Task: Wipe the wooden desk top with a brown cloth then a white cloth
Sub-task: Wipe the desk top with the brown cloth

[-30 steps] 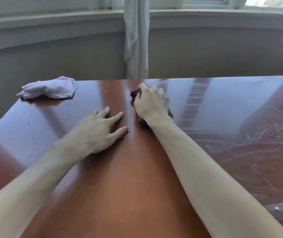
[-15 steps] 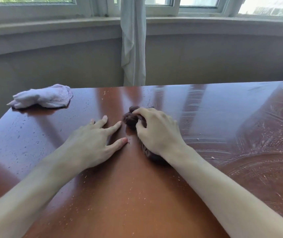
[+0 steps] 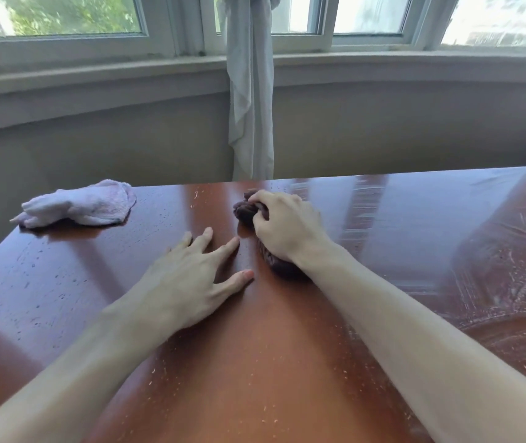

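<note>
1. The right hand point(image 3: 282, 230) lies knuckles-up on the bunched dark brown cloth point(image 3: 279, 266), fingers curled over it and gripping its front folds; the forearm runs straight back toward the near edge of the desk.
2. That cloth is wadded into a lumpy roll on the glossy reddish-brown wooden desk top point(image 3: 287, 362), a little back from the far edge near the middle. One dark end pokes out past the fingertips and the other shows under the wrist.
3. The left hand point(image 3: 185, 279) rests flat on the wood just beside the cloth, fingers spread and straight, thumb pointing toward the cloth; it holds nothing.
4. The wood near the person carries pale specks and crumbs, and the right part shows dull swirling smears.
5. A crumpled white terry cloth point(image 3: 79, 204) lies by the far left corner, well apart from both hands.
6. Behind the desk a pale grey curtain point(image 3: 250, 100) hangs gathered in front of white-framed windows point(image 3: 166, 43).
</note>
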`<state>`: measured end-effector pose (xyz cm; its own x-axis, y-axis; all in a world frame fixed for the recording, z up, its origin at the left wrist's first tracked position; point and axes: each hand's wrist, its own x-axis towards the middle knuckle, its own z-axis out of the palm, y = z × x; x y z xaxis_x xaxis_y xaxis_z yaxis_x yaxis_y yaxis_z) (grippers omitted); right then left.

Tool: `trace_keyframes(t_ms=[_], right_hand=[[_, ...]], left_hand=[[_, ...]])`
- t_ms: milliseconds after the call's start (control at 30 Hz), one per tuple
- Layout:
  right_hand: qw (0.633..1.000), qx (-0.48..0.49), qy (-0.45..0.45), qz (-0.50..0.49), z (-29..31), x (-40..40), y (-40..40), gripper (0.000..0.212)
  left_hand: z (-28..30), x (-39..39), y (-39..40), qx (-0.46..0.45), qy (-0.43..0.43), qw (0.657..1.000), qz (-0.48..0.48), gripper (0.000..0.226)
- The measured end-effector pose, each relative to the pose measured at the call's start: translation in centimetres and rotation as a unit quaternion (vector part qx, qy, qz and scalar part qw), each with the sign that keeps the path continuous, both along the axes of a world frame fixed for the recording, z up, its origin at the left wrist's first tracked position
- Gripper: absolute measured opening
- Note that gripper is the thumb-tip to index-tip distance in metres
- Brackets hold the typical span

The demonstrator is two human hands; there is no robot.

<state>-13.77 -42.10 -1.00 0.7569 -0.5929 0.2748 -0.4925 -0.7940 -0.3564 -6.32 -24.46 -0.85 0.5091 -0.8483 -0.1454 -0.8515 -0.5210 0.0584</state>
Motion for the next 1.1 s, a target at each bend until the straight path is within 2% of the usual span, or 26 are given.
trace_keyframes(t_ms=[100, 200, 367, 500, 667, 800, 900, 1100], right_hand=[[1.000, 0.013, 0.005, -0.004, 0.2, 2.7, -3.3, 0.040], [0.999, 0.023, 0.012, -0.024, 0.5, 4.3, -6.8, 0.042], [0.997, 0.029, 0.023, -0.071, 0.7, 3.9, -9.5, 0.044], [0.997, 0.008, 0.021, -0.067, 0.1, 0.3, -5.4, 0.037], [1.000, -0.010, -0.004, -0.021, -0.4, -6.6, 3.5, 0.034], [0.999, -0.032, -0.024, 0.020, -0.3, -9.4, 6.8, 0.028], [0.999, -0.030, -0.028, 0.013, -0.3, -7.6, 4.3, 0.027], [0.998, -0.018, -0.043, -0.041, -0.4, -0.3, -5.7, 0.020]], left_hand=[[0.1, 0.4, -0.2, 0.018, -0.005, 1.000, -0.004, 0.091], [0.3, 0.4, -0.3, 0.035, -0.009, 0.999, -0.008, 0.083], [0.3, 0.3, -0.1, 0.033, -0.007, 0.999, -0.009, 0.084], [0.3, 0.6, -0.2, 0.033, -0.012, 0.999, -0.013, 0.101], [0.2, 0.5, -0.3, 0.031, -0.021, 0.999, -0.015, 0.109], [0.1, 0.5, -0.3, 0.032, -0.020, 0.999, -0.011, 0.085], [0.1, 0.5, -0.2, 0.032, -0.017, 0.999, -0.009, 0.105], [-0.1, 0.8, -0.2, 0.025, -0.023, 0.999, -0.017, 0.112]])
